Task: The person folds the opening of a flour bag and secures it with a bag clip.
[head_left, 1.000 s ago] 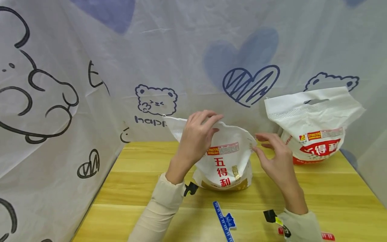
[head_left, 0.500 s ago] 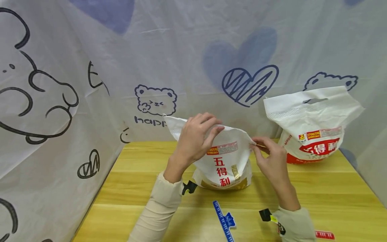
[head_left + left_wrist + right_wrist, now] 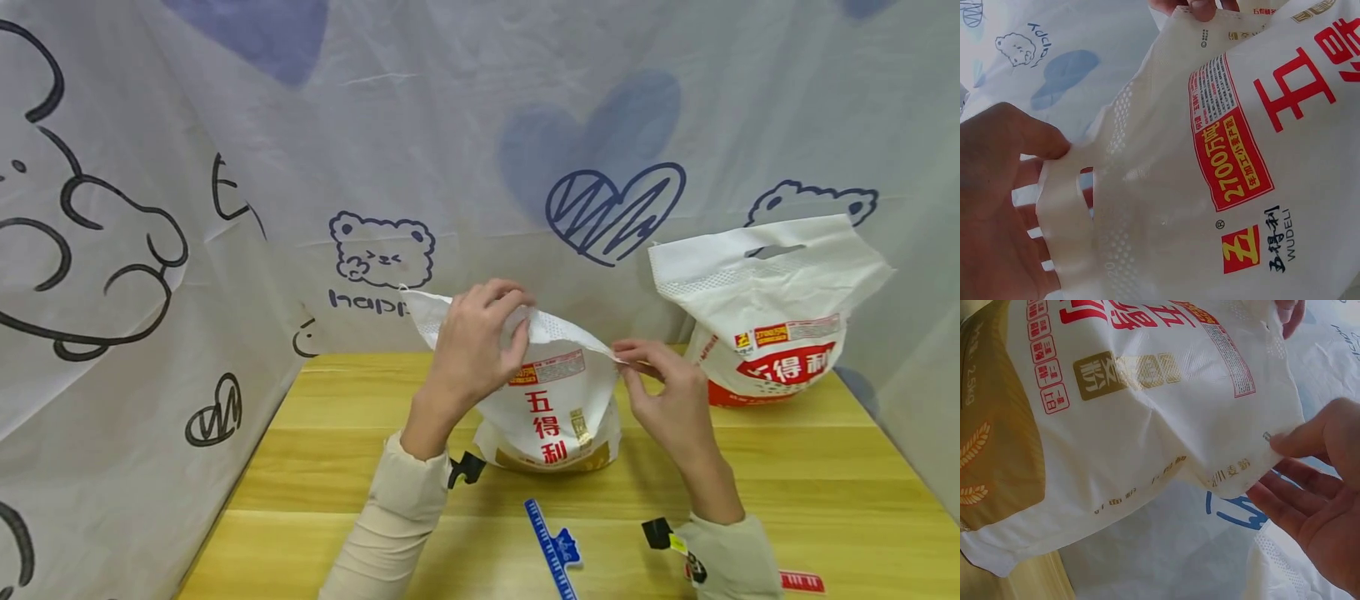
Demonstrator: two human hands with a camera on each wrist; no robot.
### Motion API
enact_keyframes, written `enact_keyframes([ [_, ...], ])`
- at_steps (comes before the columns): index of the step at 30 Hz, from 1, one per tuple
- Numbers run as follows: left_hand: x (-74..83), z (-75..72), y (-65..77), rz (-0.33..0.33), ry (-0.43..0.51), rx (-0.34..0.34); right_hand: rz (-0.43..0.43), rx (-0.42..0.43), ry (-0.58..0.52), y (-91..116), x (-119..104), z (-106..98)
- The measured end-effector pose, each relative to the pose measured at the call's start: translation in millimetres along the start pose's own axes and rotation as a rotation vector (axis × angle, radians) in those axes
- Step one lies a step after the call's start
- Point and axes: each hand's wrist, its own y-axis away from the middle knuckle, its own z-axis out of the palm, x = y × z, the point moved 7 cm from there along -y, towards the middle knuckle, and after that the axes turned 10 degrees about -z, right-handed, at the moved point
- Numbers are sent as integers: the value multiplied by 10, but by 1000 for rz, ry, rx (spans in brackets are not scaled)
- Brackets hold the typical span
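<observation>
A white flour bag [image 3: 547, 408] with red lettering and a gold base stands on the wooden table. My left hand [image 3: 472, 342] holds its top edge by the left part. In the left wrist view the left hand's thumb [image 3: 1047, 137] lies on the top strip beside the cut-out handle, and the other fingers pass behind it. My right hand [image 3: 671, 400] pinches the bag's upper right corner, thumb in front and fingers behind, as the right wrist view shows. The bag's top leans toward me, with its dotted band in sight.
A second flour bag [image 3: 780, 333], white and red with a handle slot, stands at the back right. A blue clip [image 3: 551, 546] with a piano-key bar lies in front. Near the right sleeve is a partly hidden red piano-key piece [image 3: 802, 582]. A patterned cloth [image 3: 450, 150] hangs behind.
My right hand has moved left onto the bag's corner and now pinches it. The top edge of the bag has tipped toward me, showing the dotted band. The left hand has shifted slightly.
</observation>
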Motion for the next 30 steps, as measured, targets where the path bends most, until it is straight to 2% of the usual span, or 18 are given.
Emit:
enact_keyframes([
  [4, -66, 24, -5, -69, -49, -54, 42, -73, -6, 21, 28, 48],
  [9, -78, 31, 1, -54, -41, -60, 100, -134, -19, 42, 66, 93],
  [18, -77, 2, 22, 19, 34, 45, 150, -130, -14, 70, 151, 153],
  [22, -85, -5, 25, 26, 52, 62, 144, -136, -16, 79, 169, 190],
  [25, -114, 7, 26, 9, 47, 50, 127, -124, -10, 75, 164, 202],
  [30, -216, 43, 37, -55, -9, 21, 122, -109, -1, 71, 182, 214],
])
